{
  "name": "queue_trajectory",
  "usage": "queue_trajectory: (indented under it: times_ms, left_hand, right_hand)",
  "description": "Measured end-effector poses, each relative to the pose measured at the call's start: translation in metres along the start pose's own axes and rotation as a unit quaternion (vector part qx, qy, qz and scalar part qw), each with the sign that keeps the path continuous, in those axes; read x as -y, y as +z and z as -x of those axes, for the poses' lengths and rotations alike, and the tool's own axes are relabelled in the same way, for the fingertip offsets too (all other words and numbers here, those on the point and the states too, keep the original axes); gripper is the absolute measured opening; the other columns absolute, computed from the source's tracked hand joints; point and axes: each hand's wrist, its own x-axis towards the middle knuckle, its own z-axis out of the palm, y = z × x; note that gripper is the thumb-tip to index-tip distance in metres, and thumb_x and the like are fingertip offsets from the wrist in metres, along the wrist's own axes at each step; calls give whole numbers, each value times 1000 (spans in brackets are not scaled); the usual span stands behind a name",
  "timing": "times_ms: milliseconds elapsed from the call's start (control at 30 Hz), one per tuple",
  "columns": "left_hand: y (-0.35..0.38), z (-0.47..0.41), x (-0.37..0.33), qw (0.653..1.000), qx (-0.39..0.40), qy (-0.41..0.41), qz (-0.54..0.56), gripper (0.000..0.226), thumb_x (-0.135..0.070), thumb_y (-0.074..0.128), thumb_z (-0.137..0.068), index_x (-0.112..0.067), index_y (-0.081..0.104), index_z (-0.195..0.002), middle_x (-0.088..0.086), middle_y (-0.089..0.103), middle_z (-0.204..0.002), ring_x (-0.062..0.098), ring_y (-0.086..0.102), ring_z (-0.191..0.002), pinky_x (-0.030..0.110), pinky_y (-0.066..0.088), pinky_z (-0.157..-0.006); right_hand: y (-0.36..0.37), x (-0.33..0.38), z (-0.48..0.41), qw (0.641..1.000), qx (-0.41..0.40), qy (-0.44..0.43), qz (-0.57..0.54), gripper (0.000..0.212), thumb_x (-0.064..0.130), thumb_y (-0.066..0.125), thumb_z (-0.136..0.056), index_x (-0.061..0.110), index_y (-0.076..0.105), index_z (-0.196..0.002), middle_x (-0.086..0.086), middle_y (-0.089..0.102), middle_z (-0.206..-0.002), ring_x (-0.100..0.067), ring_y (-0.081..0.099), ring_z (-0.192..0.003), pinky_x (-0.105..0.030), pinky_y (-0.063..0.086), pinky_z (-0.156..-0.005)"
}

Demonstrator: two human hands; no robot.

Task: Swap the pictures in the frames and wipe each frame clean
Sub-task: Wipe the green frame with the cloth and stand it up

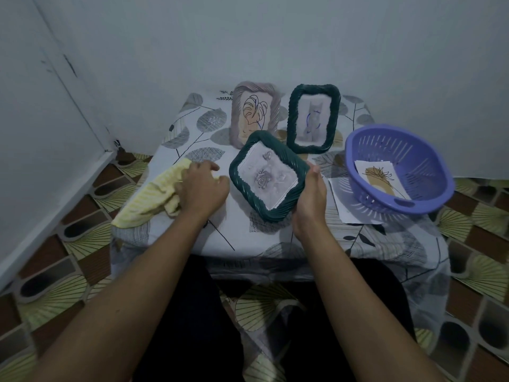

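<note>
A dark green twisted-rim frame (278, 209) with a grey rose picture is tilted above the table's middle; my right hand (309, 199) grips its right edge. My left hand (202, 187) rests closed on a yellow striped cloth (150, 201) lying at the table's left edge. Behind stand two upright frames: a pale pinkish frame (237, 117) with a leaf line drawing, and a second dark green frame (292, 117) with a faint grey picture. A loose picture (377, 180) with a tan shape and a line drawing lies inside the purple basket (429, 194).
The small table (242, 235) has a leaf-print cloth hanging over its edges. A white sheet (341, 205) lies partly under the basket at the right. Grey walls close in behind and to the left. Patterned floor surrounds the table; my dark-clothed legs are below.
</note>
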Motion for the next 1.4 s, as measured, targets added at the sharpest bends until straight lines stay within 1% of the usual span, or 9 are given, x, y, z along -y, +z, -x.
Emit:
queue_trajectory:
  times_ms: [67, 233, 400, 500, 633, 867, 1100, 1267, 1400]
  left_hand:
    - [-5, 1, -17, 983, 65, -35, 169, 30, -42, 52, -91, -18, 66, -103, 3, 67, -106, 25, 62, -101, 36, 47, -83]
    - [-16, 5, -49, 819, 277, -182, 468, 66, -66, 42, -94, -7, 57, -121, 14, 65, -108, 31, 67, -97, 43, 58, -81]
    - [-14, 9, -52, 761, 239, -199, 569, 19, -19, 54, -100, -1, 53, -104, 14, 60, -86, 24, 66, -67, 35, 60, -62]
    - [-13, 15, -56, 774, 199, -188, 571, 14, 3, 42, -95, -1, 55, -94, 11, 59, -73, 22, 59, -64, 32, 55, -54]
    - [-8, 14, -53, 805, 157, -165, 547, 27, 9, 38, -89, -6, 59, -98, 16, 62, -89, 28, 60, -83, 44, 56, -80]
    - [-20, 14, -55, 817, 161, -124, 539, 26, 2, 41, -91, -12, 55, -108, 9, 62, -90, 20, 61, -76, 34, 55, -66]
    - [-22, 17, -64, 830, 192, -98, 514, 18, 1, 42, -92, -11, 56, -94, 5, 62, -75, 15, 61, -63, 29, 55, -56]
    - [-11, 15, -53, 901, 158, -46, 400, 21, -19, 51, -86, -16, 62, -103, 1, 69, -88, 23, 66, -85, 44, 58, -77]
    - [-5, 17, -48, 976, 65, 34, 204, 55, -26, 61, -89, -24, 46, -141, 2, 54, -126, 22, 50, -119, 42, 42, -103]
  right_hand:
    - [0, 1, 5, 994, 32, -50, 86, 43, 44, 29, -107, 20, 58, -128, -5, 65, -125, -19, 60, -120, -42, 48, -104]
    - [-4, 7, 20, 897, 165, -238, 334, 33, 39, 32, -107, 31, 61, -121, 16, 64, -89, 3, 58, -77, -22, 45, -69]
    - [-16, 3, 17, 778, 255, -350, 455, 35, 37, 41, -102, 24, 59, -130, 11, 58, -76, -12, 56, -65, -30, 40, -61]
    - [-23, 3, 14, 762, 284, -335, 476, 35, 37, 50, -98, 26, 58, -130, -1, 72, -89, -19, 68, -78, -35, 54, -72]
    - [-27, 5, 10, 851, 293, -239, 364, 32, 25, 59, -94, 21, 63, -125, -2, 74, -112, -8, 69, -106, -32, 58, -90]
    - [-29, 14, -9, 922, -28, -238, 303, 18, 17, 51, -88, 26, 66, -90, 7, 69, -76, -14, 66, -66, -36, 54, -62]
    - [-24, 24, -15, 976, 188, 78, 83, 12, 18, 53, -96, 13, 63, -100, -3, 68, -89, -16, 66, -80, -31, 54, -71]
    - [-30, 21, -13, 969, 223, 77, 71, 21, 0, 51, -98, 11, 62, -112, -4, 73, -96, -15, 71, -84, -31, 59, -74]
    - [-31, 15, -14, 976, 195, 78, 60, 23, -1, 54, -97, 17, 64, -108, -2, 75, -96, -17, 71, -87, -34, 59, -79]
